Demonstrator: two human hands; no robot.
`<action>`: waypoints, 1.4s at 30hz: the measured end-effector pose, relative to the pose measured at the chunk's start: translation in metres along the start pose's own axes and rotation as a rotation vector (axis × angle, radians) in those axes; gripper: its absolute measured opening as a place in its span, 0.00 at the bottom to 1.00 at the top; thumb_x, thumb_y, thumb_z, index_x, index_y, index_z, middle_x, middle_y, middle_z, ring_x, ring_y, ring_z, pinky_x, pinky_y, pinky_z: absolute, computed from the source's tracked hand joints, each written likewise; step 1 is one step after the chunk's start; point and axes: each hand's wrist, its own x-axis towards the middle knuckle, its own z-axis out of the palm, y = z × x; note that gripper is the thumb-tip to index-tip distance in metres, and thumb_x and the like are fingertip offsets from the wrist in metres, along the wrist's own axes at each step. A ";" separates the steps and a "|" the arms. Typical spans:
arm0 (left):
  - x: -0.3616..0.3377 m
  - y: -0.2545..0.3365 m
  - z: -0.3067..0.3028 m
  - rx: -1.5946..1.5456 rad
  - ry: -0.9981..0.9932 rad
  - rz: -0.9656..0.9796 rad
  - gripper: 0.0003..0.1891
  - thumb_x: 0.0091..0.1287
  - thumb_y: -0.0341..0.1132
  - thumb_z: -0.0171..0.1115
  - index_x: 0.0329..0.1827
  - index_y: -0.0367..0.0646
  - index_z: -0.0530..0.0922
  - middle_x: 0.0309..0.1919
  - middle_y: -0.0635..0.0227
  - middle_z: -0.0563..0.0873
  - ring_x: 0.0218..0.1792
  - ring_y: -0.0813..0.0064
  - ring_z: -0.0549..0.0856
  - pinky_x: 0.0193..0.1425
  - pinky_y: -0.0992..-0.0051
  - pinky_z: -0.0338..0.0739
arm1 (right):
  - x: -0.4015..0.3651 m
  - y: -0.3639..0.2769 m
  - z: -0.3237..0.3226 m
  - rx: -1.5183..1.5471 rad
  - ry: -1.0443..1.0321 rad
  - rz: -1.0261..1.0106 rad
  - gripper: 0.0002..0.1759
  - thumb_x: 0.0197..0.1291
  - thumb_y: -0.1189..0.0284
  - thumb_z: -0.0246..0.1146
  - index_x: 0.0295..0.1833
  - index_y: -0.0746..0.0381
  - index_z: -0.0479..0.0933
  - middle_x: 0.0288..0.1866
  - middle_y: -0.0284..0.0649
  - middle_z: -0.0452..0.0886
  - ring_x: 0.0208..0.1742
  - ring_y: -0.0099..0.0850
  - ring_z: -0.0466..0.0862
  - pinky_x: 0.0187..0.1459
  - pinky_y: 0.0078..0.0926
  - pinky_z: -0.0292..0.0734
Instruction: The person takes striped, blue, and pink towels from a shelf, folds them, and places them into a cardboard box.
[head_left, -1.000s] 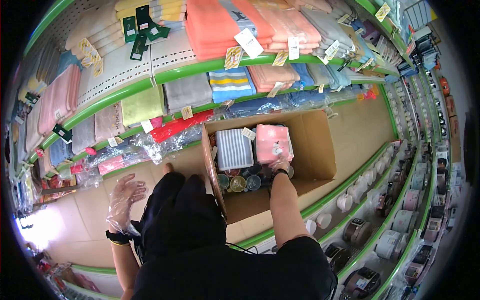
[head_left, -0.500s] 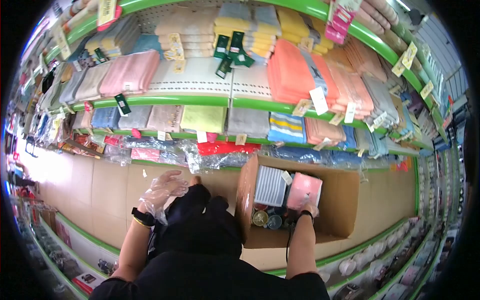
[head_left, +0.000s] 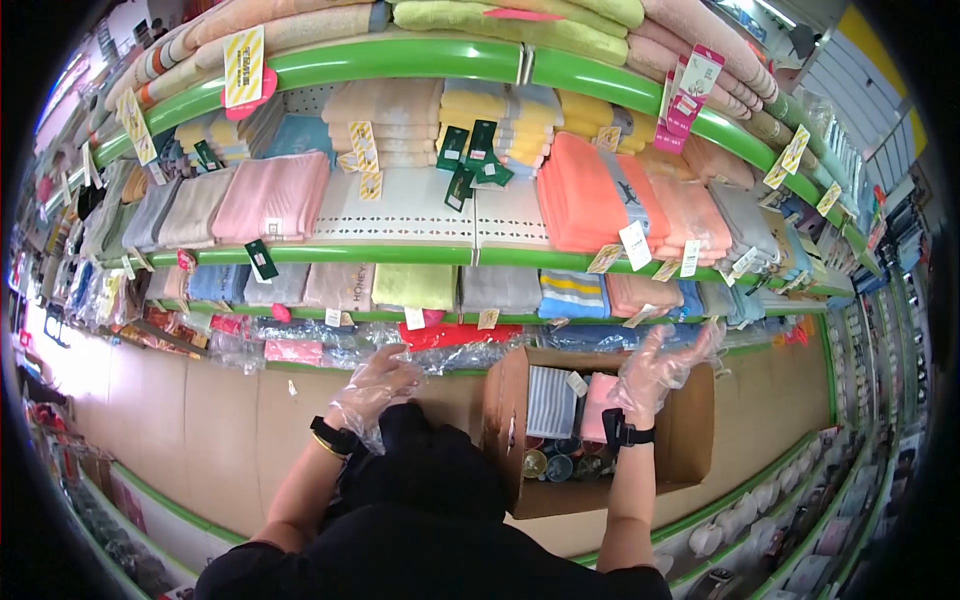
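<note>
My right hand (head_left: 655, 375), in a clear plastic glove, is raised over the cardboard box (head_left: 685, 435) with its fingers spread and nothing in them. It partly covers a pink item (head_left: 597, 408) inside. Beside that lies a blue-and-white striped folded cloth (head_left: 550, 402) with a white tag. Several round cups or jars (head_left: 558, 467) stand lower in the box. To the left of the box, my left hand (head_left: 380, 385), gloved the same way, hovers above my dark-clothed knees. Its fingers are apart and hold nothing.
Shelves with green edges (head_left: 370, 254) run across in front, stacked with folded towels such as coral ones (head_left: 585, 195) and pink ones (head_left: 272, 197). Tags hang from the shelf edges. Tiled floor (head_left: 220, 405) lies at left. A lower shelf (head_left: 740, 500) curves behind at the right.
My right hand has let go of the pink item and risen out of the box, its fingers opening. My left hand has moved a little right. The view has tilted up toward the shelves.
</note>
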 end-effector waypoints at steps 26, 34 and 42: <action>0.026 0.068 -0.064 -0.132 0.113 0.215 0.21 0.70 0.35 0.58 0.63 0.38 0.67 0.49 0.56 0.82 0.47 0.68 0.83 0.52 0.71 0.78 | 0.042 -0.304 0.291 -0.006 -0.580 -1.095 0.27 0.60 0.67 0.55 0.65 0.64 0.67 0.60 0.55 0.72 0.63 0.51 0.70 0.63 0.56 0.62; 0.001 0.067 -0.094 -0.323 0.286 0.301 0.21 0.67 0.31 0.59 0.62 0.38 0.68 0.49 0.57 0.82 0.46 0.70 0.83 0.51 0.72 0.78 | 0.039 -0.324 0.337 -0.074 -0.516 -1.019 0.20 0.65 0.68 0.48 0.58 0.64 0.73 0.50 0.51 0.80 0.49 0.46 0.81 0.50 0.46 0.75; -0.003 0.075 -0.079 -0.213 0.195 0.267 0.20 0.70 0.34 0.56 0.63 0.38 0.67 0.52 0.54 0.81 0.49 0.68 0.83 0.54 0.71 0.77 | 0.060 -0.307 0.354 0.127 -0.673 -0.930 0.15 0.60 0.70 0.54 0.52 0.60 0.76 0.45 0.54 0.79 0.48 0.48 0.79 0.53 0.44 0.72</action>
